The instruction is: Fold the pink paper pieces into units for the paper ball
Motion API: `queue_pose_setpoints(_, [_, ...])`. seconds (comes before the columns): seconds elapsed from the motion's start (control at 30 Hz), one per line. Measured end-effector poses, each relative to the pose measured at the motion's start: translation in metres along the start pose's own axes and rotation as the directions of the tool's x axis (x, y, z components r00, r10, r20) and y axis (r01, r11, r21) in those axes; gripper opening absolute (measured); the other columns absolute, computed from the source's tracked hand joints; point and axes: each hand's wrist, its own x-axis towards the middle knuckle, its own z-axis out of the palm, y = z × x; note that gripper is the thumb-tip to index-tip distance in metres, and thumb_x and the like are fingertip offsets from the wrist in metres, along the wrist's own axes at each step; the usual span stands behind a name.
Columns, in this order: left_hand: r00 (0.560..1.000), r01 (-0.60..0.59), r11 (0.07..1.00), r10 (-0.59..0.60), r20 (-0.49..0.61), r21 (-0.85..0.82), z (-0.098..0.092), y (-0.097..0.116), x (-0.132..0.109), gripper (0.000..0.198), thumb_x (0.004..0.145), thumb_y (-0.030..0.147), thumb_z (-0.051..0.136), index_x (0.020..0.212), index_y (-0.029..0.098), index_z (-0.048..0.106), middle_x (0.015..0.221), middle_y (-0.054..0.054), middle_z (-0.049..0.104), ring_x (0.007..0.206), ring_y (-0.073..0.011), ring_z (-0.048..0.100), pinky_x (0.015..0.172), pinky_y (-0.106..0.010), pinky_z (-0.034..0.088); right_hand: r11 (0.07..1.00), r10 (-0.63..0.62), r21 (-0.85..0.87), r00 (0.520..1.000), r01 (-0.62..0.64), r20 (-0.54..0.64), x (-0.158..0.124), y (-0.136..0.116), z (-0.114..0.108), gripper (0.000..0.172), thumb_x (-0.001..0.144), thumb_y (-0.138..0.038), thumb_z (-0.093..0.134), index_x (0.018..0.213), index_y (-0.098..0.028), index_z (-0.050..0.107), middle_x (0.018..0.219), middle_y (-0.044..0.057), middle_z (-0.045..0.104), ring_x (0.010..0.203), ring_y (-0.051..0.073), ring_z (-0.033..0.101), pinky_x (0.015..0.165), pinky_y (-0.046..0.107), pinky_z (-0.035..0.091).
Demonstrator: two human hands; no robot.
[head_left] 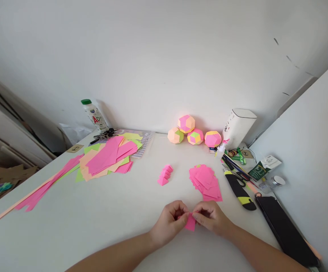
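Observation:
Between my two hands is a small piece of pink paper, pinched just above the table near its front. My left hand grips its left side between thumb and fingers. On the other side, my right hand pinches the upper right edge; the fingertips hide part of the paper. A short row of folded pink paper pieces lies beyond my left hand. Past my right hand sits a loose pile of pink paper squares, with a little green showing.
Faceted paper balls are stacked by the wall. Coloured paper sheets and long strips spread leftward, near a white bottle. At right lie a utility knife, scissors, a glue bottle and a black phone.

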Motion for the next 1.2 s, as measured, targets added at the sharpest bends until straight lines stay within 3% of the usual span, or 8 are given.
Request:
queue_pose_setpoints(0.17, [1.0,0.007,0.999,-0.008,0.016,0.042,0.0,0.001,-0.001,0.024,0.075,0.035,0.058,0.067,0.016,0.046,0.054,0.007,0.038,0.049,-0.0065,0.03,0.047,-0.02,0.024,0.999,0.008,0.032,0.999,-0.006,-0.043,-0.001,0.002,-0.001,0.026,0.079,-0.036,0.059,0.064,-0.015,0.059,0.053,-0.003,0.047,0.048,0.01,0.04,0.045,0.023,0.031])
queue_pose_setpoints(0.43, [1.0,-0.004,1.0,0.003,-0.029,-0.031,-0.001,-0.002,0.0,0.033,0.079,0.048,0.054,0.073,0.017,0.043,0.059,0.007,0.037,0.05,-0.0063,0.029,0.047,-0.019,0.025,0.989,0.061,0.138,0.993,-0.047,-0.1,-0.001,-0.002,-0.001,0.027,0.081,-0.043,0.057,0.071,-0.018,0.051,0.057,-0.004,0.045,0.05,0.01,0.043,0.048,0.022,0.035])
queue_pose_setpoints(0.7, [0.999,0.035,0.993,-0.036,-0.007,-0.111,-0.003,-0.005,-0.001,0.035,0.083,0.053,0.046,0.077,0.019,0.041,0.055,0.009,0.034,0.043,-0.0051,0.029,0.044,-0.019,0.025,0.999,0.043,-0.011,0.997,-0.043,-0.066,0.0,0.007,0.001,0.036,0.081,-0.044,0.057,0.061,-0.019,0.041,0.054,-0.006,0.036,0.047,0.008,0.031,0.044,0.022,0.026])
queue_pose_setpoints(0.93, [0.997,0.019,0.999,-0.016,0.07,-0.043,-0.004,-0.001,-0.003,0.037,0.081,0.055,0.048,0.079,0.018,0.045,0.062,0.006,0.039,0.051,-0.0072,0.036,0.049,-0.021,0.035,0.998,-0.006,-0.066,0.999,0.004,-0.033,0.001,0.009,0.0,0.035,0.08,-0.044,0.058,0.06,-0.017,0.048,0.054,-0.006,0.037,0.048,0.009,0.03,0.045,0.023,0.024])
queue_pose_setpoints(1.2, [0.98,-0.065,0.995,0.078,0.184,-0.074,-0.004,0.002,-0.003,0.033,0.083,0.048,0.051,0.075,0.017,0.045,0.067,0.002,0.043,0.057,-0.0083,0.037,0.054,-0.022,0.032,0.99,-0.071,-0.123,0.997,0.067,-0.029,0.003,0.005,0.0,0.031,0.078,-0.043,0.063,0.063,-0.016,0.059,0.055,-0.004,0.046,0.05,0.01,0.037,0.047,0.023,0.03])
